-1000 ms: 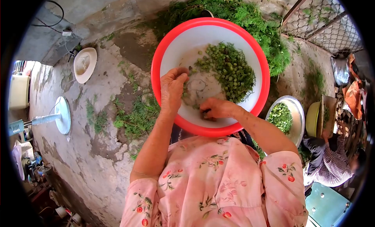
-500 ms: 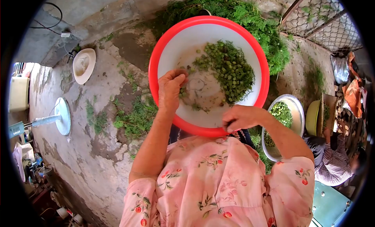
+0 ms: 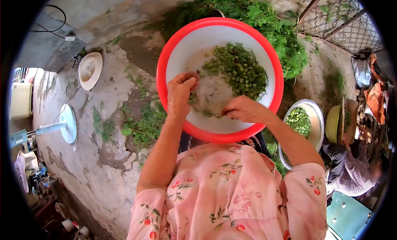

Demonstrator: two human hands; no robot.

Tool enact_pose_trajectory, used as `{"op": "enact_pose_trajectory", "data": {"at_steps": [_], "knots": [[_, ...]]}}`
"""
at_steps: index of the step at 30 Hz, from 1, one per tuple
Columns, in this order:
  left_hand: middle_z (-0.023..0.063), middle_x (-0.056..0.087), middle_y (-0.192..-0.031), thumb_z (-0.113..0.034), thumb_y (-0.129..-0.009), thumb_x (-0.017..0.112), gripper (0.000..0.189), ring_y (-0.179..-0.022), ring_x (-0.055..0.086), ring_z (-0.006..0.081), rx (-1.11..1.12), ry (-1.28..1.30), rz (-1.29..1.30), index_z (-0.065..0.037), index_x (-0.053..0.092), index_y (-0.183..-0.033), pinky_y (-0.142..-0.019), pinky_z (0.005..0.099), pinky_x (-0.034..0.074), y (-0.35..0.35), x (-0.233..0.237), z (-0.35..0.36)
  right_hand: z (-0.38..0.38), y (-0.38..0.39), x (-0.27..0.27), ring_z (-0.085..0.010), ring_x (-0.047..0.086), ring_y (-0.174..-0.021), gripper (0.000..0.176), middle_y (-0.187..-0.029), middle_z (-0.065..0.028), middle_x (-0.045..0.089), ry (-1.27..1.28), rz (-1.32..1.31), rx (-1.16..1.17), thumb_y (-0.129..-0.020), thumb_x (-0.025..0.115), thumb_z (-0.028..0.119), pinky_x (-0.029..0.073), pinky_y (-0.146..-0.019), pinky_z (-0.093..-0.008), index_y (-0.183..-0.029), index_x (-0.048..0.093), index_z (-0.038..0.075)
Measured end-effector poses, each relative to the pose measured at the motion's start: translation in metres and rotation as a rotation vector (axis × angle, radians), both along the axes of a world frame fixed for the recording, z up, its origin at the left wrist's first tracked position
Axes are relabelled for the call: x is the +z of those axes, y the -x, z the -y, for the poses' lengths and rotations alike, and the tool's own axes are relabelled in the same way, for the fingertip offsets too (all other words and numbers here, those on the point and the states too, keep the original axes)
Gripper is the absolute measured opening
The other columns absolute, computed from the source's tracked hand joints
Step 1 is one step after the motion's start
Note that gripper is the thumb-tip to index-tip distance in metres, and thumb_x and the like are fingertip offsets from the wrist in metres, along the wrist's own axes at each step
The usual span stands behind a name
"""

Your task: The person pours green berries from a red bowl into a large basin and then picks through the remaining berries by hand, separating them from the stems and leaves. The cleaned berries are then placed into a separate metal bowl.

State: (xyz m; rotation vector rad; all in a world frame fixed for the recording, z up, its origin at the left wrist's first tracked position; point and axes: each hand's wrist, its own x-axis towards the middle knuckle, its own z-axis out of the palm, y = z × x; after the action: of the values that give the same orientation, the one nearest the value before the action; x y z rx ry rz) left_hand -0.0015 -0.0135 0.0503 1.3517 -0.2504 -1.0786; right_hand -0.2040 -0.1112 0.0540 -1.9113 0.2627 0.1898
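A red-rimmed white basin (image 3: 163, 64) rests in front of my body. Green round pods with leafy bits (image 3: 244, 70) are heaped in its right part, and small scraps lie across its bottom. My left hand (image 3: 180, 93) is at the basin's left side, thumb and fingers pinched together; what they hold is too small to name. Over the lower middle of the basin is my right hand (image 3: 244, 109), its fingers closed near a few green sprigs (image 3: 209, 113). Whether it holds any of them is unclear.
Beyond the basin lies a pile of leafy branches (image 3: 264, 17). To the right are a metal bowl of green pods (image 3: 316, 120), a yellow-green basin (image 3: 332, 123) and a seated person (image 3: 351, 169). A straw hat (image 3: 90, 70) and a pale blue fan (image 3: 68, 123) are at left.
My right hand has moved from the near rim up and left into the basin, over the sprigs. My left hand has stayed nearly in place.
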Motion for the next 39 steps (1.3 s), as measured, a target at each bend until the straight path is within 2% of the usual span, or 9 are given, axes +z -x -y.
{"op": "enact_pose_trajectory", "data": {"at_steps": [6, 12, 15, 20, 24, 27, 30, 33, 39], "knots": [[0.0063, 0.063, -0.088, -0.006, -0.082, 0.056, 0.019, -0.075, 0.058, 0.0126, 0.006, 0.038, -0.026, 0.002, 0.062, -0.098, -0.071, 0.0238, 0.046, 0.0, -0.004, 0.0, -0.03, -0.029, -0.067, -0.0352, 0.056, -0.082, 0.025, -0.09, -0.0198, 0.059, 0.169, 0.011, -0.1, -0.073, 0.055, 0.005, 0.045, -0.071, -0.0401, -0.097, 0.059, -0.001], [0.0091, 0.064, -0.091, -0.007, -0.084, 0.058, 0.018, -0.079, 0.061, 0.0154, -0.018, 0.041, -0.025, 0.001, 0.062, -0.099, -0.076, 0.0249, 0.049, -0.002, -0.009, -0.002, -0.033, -0.034, -0.059, -0.0314, 0.055, -0.08, 0.03, -0.093, -0.0156, 0.053, 0.408, -0.001, -0.153, -0.07, 0.052, -0.008, 0.046, -0.069, -0.0369, -0.098, 0.057, 0.002], [0.0092, 0.065, -0.091, -0.007, -0.084, 0.058, 0.018, -0.079, 0.062, 0.0159, -0.028, 0.022, -0.014, 0.001, 0.062, -0.099, -0.076, 0.0254, 0.049, -0.002, -0.01, -0.001, -0.041, -0.047, -0.056, -0.0314, 0.054, -0.087, 0.031, -0.093, -0.0155, 0.053, 0.518, -0.067, 0.026, -0.067, 0.051, -0.009, 0.046, -0.073, -0.0366, -0.096, 0.058, 0.002], [0.0057, 0.064, -0.086, -0.007, -0.081, 0.056, 0.018, -0.074, 0.058, 0.0133, -0.005, 0.022, -0.035, 0.001, 0.063, -0.096, -0.071, 0.0242, 0.044, 0.0, -0.006, -0.001, -0.04, -0.033, -0.064, -0.0328, 0.052, -0.095, 0.033, -0.094, -0.0147, 0.054, 0.435, -0.01, 0.088, -0.068, 0.051, -0.006, 0.043, -0.08, -0.037, -0.098, 0.058, 0.002], [0.006, 0.064, -0.087, -0.007, -0.082, 0.056, 0.019, -0.074, 0.059, 0.0131, -0.021, 0.011, -0.029, 0.001, 0.063, -0.097, -0.071, 0.0244, 0.045, 0.0, -0.007, 0.0, -0.018, -0.005, -0.04, -0.0342, 0.056, -0.085, 0.026, -0.088, -0.0173, 0.06, 0.212, -0.149, 0.118, -0.063, 0.053, -0.002, 0.045, -0.072, -0.0393, -0.086, 0.063, 0.001], [0.0059, 0.064, -0.087, -0.008, -0.082, 0.056, 0.019, -0.074, 0.059, 0.013, -0.03, 0.006, -0.019, 0.001, 0.063, -0.097, -0.072, 0.0248, 0.045, -0.001, -0.003, 0.0, 0.0, 0.007, -0.008, -0.0322, 0.057, -0.088, 0.025, -0.088, -0.0151, 0.062, 0.145, -0.319, 0.262, -0.069, 0.05, -0.004, 0.046, -0.074, -0.0365, -0.089, 0.064, 0.001], [0.0058, 0.064, -0.087, -0.007, -0.083, 0.055, 0.019, -0.074, 0.059, 0.0128, -0.014, -0.008, -0.033, 0.001, 0.063, -0.098, -0.072, 0.0252, 0.046, -0.001, -0.001, 0.0, 0.014, 0.034, 0.0, -0.0316, 0.059, -0.08, 0.02, -0.081, -0.0147, 0.063, 0.111, -0.174, 0.282, -0.069, 0.05, -0.004, 0.047, -0.069, -0.0367, -0.081, 0.065, 0.0], [0.0058, 0.064, -0.087, -0.007, -0.083, 0.056, 0.019, -0.074, 0.059, 0.0128, -0.033, -0.011, -0.014, 0.001, 0.062, -0.098, -0.072, 0.025, 0.046, 0.0, 0.001, -0.001, 0.018, 0.058, 0.043, -0.0335, 0.058, -0.07, 0.019, -0.075, -0.0161, 0.062, 0.158, -0.138, 0.161, -0.062, 0.051, -0.004, 0.045, -0.064, -0.0394, -0.076, 0.064, 0.0], [0.006, 0.064, -0.087, -0.007, -0.083, 0.056, 0.019, -0.075, 0.059, 0.0132, -0.055, -0.011, 0.008, 0.001, 0.062, -0.098, -0.073, 0.0243, 0.047, -0.001, -0.002, 0.006, 0.021, 0.1, 0.076, -0.0314, 0.061, -0.076, 0.022, -0.075, -0.0145, 0.062, 0.391, -0.264, 0.02, -0.064, 0.05, -0.01, 0.048, -0.069, -0.0377, -0.077, 0.064, 0.001]]}}
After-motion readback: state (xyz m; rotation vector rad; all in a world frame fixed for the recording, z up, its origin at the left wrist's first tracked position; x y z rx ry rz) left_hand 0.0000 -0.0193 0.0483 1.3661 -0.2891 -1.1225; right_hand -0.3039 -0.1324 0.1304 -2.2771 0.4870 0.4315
